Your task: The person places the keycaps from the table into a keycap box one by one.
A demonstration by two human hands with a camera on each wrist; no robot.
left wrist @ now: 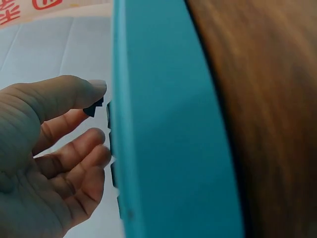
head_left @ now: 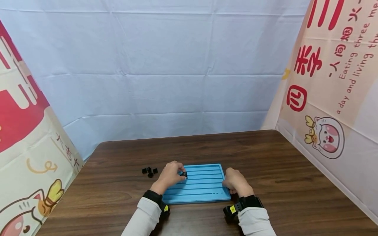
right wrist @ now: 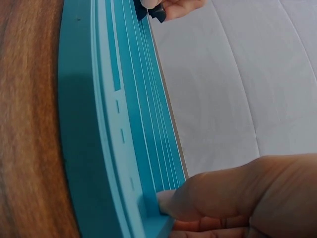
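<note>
My left hand [head_left: 170, 176] pinches a small black block [head_left: 184, 174] between thumb and fingers, over the upper left part of a light blue grooved tray [head_left: 203, 185]. In the left wrist view the thumb [left wrist: 94, 88] covers most of that block [left wrist: 91, 109], while the other fingers curl loosely. My right hand [head_left: 237, 182] grips the tray's right side. Seen from the right wrist, its thumb [right wrist: 173, 204] lies over the rim and the fingers are bent beneath, partly hidden.
Several loose black blocks [head_left: 150, 175] lie on the brown wooden table [head_left: 118, 186], left of the tray. A pale blue cloth [head_left: 165, 65] hangs behind the table. Printed cloths [head_left: 322, 131] flank both sides.
</note>
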